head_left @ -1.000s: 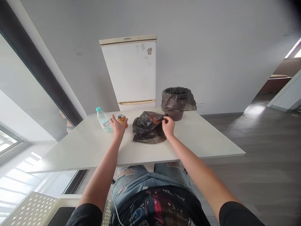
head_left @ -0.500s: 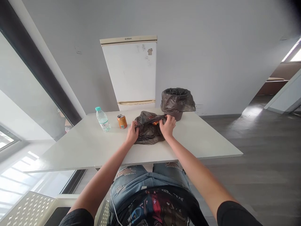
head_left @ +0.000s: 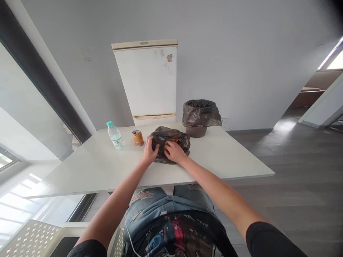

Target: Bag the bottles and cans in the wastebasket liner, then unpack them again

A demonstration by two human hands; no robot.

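Observation:
A dark, see-through garbage bag [head_left: 170, 133] lies crumpled on the white table, with something orange and red showing through it. At the bag's left side, my left hand [head_left: 150, 152] is curled around its edge, the thumb turned toward the middle. My right hand [head_left: 175, 152] pinches the plastic near the bag's centre, its fingertips close to the left thumb. Folds of plastic partly hide what both sets of fingers grip. Just left of my left hand stands an orange can [head_left: 138, 138], upright and apart from the bag.
A clear water bottle [head_left: 116, 136] with a teal cap stands left of the can. Behind the bag to the right is a brown trash bin [head_left: 196, 132] lined with a dark bag. The white table [head_left: 230, 160] ends close before my legs. A fridge [head_left: 148, 82] stands beyond it.
My right hand has moved left from the bag's right edge to its middle, near my left hand. The stretched upper edge of the bag has gone slack and bunched together.

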